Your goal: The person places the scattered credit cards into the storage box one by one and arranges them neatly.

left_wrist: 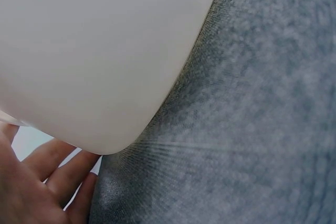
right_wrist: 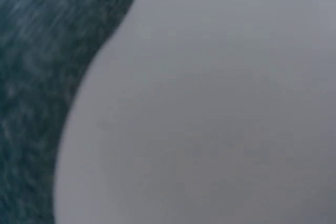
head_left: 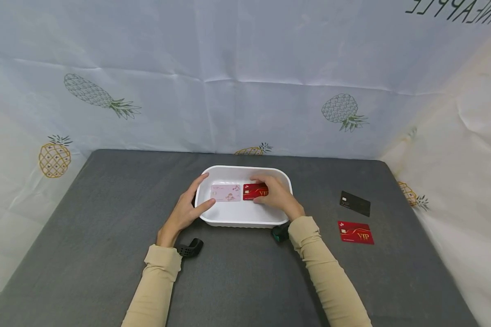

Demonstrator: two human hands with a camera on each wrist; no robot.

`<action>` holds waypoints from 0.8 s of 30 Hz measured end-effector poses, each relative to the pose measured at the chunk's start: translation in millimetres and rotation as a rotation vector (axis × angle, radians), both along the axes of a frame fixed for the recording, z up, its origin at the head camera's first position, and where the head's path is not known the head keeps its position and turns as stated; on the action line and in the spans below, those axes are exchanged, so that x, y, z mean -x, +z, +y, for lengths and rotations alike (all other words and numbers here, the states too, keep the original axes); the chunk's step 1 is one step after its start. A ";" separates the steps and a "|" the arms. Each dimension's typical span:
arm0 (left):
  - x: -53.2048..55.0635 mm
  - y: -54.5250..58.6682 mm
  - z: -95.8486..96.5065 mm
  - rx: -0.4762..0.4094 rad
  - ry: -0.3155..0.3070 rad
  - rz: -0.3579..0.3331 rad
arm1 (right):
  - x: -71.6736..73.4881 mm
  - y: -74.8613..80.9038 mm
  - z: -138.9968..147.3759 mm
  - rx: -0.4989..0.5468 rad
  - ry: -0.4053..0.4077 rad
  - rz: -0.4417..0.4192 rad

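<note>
A white rectangular plastic tray (head_left: pixel 245 219) stands on the grey table. At its left end is my left hand (head_left: pixel 185 206), thumb over the rim and fingers along the outer wall; in the left wrist view, the fingers (left_wrist: pixel 68 179) lie against the tray's side. Inside the tray, a pink VIP card (head_left: pixel 225 193) lies flat on the left. Beside it is a red VIP card (head_left: pixel 251 191), its right end held between the thumb and fingers of my right hand (head_left: pixel 277 196). The tray wall (right_wrist: pixel 210 119) fills most of the right wrist view and the right hand is hidden there.
Right of the tray, a black card (head_left: pixel 355 203) lies on the table, with another red VIP card (head_left: pixel 356 232) in front of it. A pale pineapple-print cloth (head_left: pixel 221 113) hangs behind the table. Dark wrist straps (head_left: pixel 191 248) sit at both cuffs.
</note>
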State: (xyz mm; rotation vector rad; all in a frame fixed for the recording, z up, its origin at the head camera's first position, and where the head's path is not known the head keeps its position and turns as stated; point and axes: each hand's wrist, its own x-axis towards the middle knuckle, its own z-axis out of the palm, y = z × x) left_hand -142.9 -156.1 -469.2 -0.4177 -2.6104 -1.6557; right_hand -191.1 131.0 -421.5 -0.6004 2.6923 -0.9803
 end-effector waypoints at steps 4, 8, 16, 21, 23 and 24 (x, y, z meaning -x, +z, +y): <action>0.2 -0.1 0.1 -0.001 0.000 -0.001 | -0.5 -0.4 -1.9 -0.001 -0.011 -0.015; 0.3 -0.5 -0.2 0.001 0.003 -0.001 | -0.8 -1.4 -2.8 0.002 -0.025 -0.030; -0.1 0.3 0.4 0.002 0.004 -0.002 | -0.4 -3.4 -4.6 0.022 -0.061 -0.075; 0.1 0.6 0.9 0.002 0.003 -0.004 | -0.6 -3.4 -4.1 0.015 -0.052 -0.070; 0.3 0.3 1.0 0.002 0.003 -0.005 | -0.6 -3.5 -3.9 0.014 -0.039 -0.060; 0.4 0.1 1.1 0.002 0.003 -0.006 | -0.7 -3.7 -3.7 0.017 -0.035 -0.061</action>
